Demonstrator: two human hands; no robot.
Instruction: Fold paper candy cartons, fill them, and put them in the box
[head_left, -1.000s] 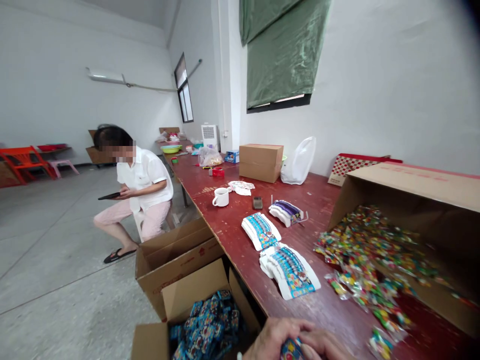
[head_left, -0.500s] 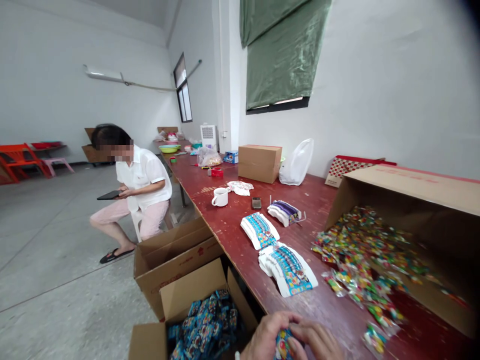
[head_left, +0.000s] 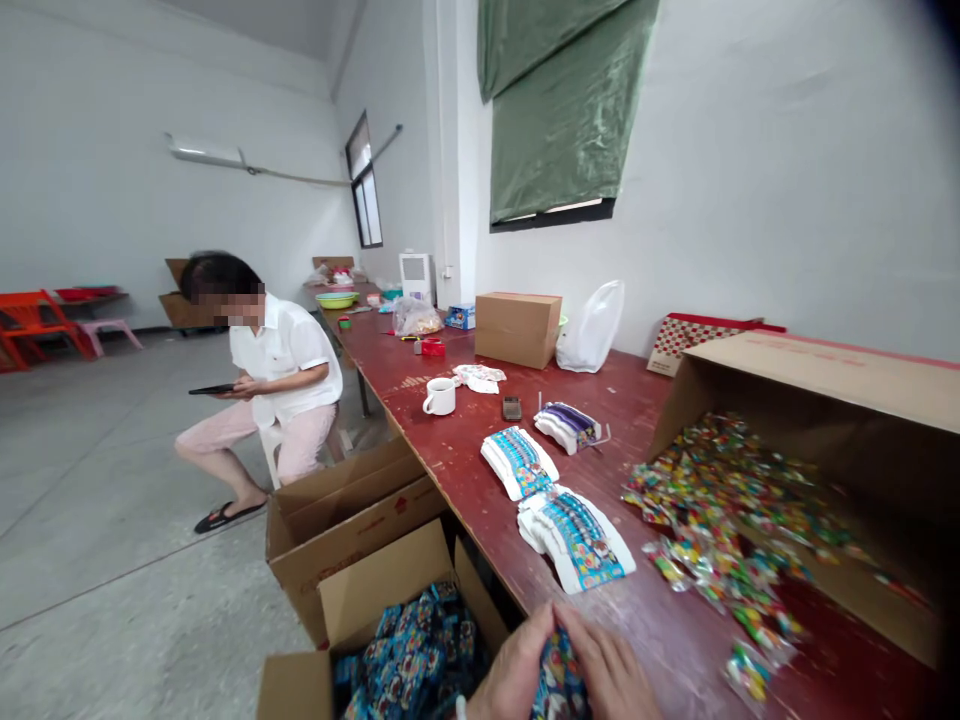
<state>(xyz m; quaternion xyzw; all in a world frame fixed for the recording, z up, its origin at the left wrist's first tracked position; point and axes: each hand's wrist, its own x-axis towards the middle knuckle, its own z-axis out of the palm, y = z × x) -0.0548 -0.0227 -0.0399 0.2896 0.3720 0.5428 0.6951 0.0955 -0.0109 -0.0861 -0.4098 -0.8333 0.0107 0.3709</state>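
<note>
At the bottom of the head view, a small blue printed candy box [head_left: 559,675] sits between my two hands. My left hand [head_left: 514,670] presses on its left side, and my right hand [head_left: 611,670] closes over its right side. The fingertips meet above it, and its lower end is out of frame. Just beyond the hands on the red table lie fanned stacks of flat blue cartons [head_left: 581,540], with another such stack [head_left: 520,463] behind. Down to the left, an open cardboard box [head_left: 386,575] contains many similar blue candy boxes [head_left: 416,650].
Wrapped candies [head_left: 750,545] spill from a cardboard box [head_left: 832,365] lying on its side at right. Purple cartons [head_left: 568,427], a white mug [head_left: 440,396] and a closed cardboard box [head_left: 517,330] stand farther along. A seated person [head_left: 289,350] holds a dark tablet at left.
My hands have shifted slightly left, with fingers now straighter and tented over the blue candy box, more of which shows. The seated person's tablet has tilted a little.
</note>
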